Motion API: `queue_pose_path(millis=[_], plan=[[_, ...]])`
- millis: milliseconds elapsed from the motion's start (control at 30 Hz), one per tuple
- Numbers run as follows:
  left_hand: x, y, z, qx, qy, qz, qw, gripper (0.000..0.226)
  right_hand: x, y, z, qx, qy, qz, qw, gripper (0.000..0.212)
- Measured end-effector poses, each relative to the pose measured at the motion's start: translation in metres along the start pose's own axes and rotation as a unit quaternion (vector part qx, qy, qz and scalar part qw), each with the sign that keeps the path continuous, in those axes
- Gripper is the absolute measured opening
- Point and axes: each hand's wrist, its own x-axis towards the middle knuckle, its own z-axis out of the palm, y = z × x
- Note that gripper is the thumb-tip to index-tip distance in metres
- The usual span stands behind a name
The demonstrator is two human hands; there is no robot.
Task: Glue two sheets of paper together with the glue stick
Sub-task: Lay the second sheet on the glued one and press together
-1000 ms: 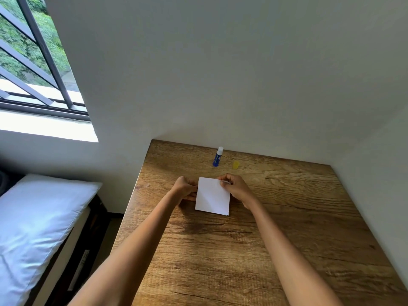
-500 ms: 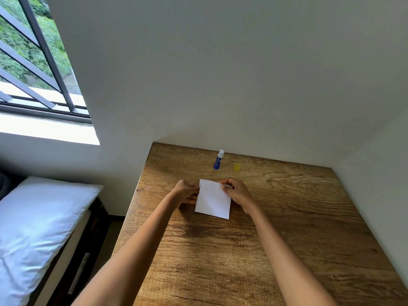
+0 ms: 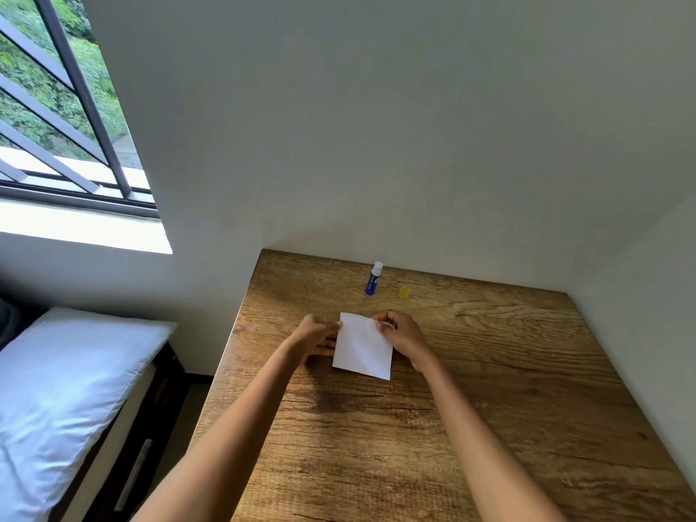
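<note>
- By the window, a white pillow (image 3: 64, 389) lies on the bed beside the wooden table (image 3: 489, 427).
- The left hand (image 3: 314, 339) pinches the white paper (image 3: 363, 346) at its upper left corner, fingers closed on the edge.
- The paper sits mid-table; I can't tell whether it is one sheet or two.
- Behind it the blue glue stick (image 3: 373, 279) stands uncapped near the wall.
- The right hand (image 3: 401, 333) grips the paper's upper right corner, fingers curled shut on it.
- A yellow cap (image 3: 405, 292) rests just right of the stick.
</note>
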Motion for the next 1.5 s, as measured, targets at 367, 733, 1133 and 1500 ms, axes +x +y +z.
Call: queue_pose_path(millis=[367, 733, 1133, 1500], plan=[[0.003, -0.005, 0.003, 0.024, 0.034, 0.017, 0.999, 0.017, -0.002, 0.005, 0.003, 0.021, 0.036, 0.005, 0.999, 0.019], [0.001, -0.007, 0.005, 0.01, 0.03, 0.051, 0.998, 0.009, -0.017, 0.019, -0.009, 0.216, 0.036, 0.087, 0.972, 0.024], [0.001, -0.01, 0.007, -0.006, 0.043, 0.056, 0.997, 0.011, -0.023, 0.019, 0.007, 0.242, 0.101, 0.11, 0.959, 0.016], [0.001, -0.01, 0.006, 0.01, 0.048, 0.045, 0.998, 0.026, -0.023, 0.019, 0.008, 0.282, 0.107, 0.112, 0.947, 0.014]])
